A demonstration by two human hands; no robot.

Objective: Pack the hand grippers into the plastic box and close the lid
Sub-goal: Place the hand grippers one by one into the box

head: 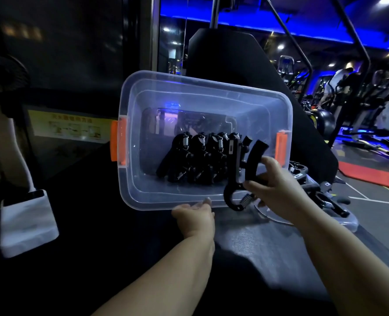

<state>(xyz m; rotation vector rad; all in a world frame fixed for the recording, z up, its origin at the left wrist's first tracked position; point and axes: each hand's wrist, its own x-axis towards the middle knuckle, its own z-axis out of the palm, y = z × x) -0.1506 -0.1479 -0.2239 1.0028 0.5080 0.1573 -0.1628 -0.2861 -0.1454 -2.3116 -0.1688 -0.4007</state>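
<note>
**A:** In the head view, where does the plastic box [126, 179] sit?

**B:** At mid-frame, with its open mouth turned toward the camera. An orange latch [118, 142] sits on its left end and another orange latch [281, 147] on its right.

**A:** What's inside it?

**B:** A row of grippers [200, 156] stands packed across the box floor, from the middle toward the right end. The floor left of the row is bare, and so is the strip behind it up to the far wall.

**A:** And the hands?

**B:** The left hand [195, 215] is palm up at the box's near rim. Its fingers are straight and together, with the tips touching that edge. The right hand [277, 185] has its fingers curled round one handle of a hand gripper [235, 176]. It holds the tool over the box's near right corner. The handles reach in over the right end of the row, and the hooked spring end hangs outside, past the near rim.

**A:** Anything beside the box?

**B:** Yes, to its right, partly behind the right hand. Loose grippers [321, 197] lie on a clear plastic piece [350, 224], and I cannot tell whether that is the lid or a tray.
</note>
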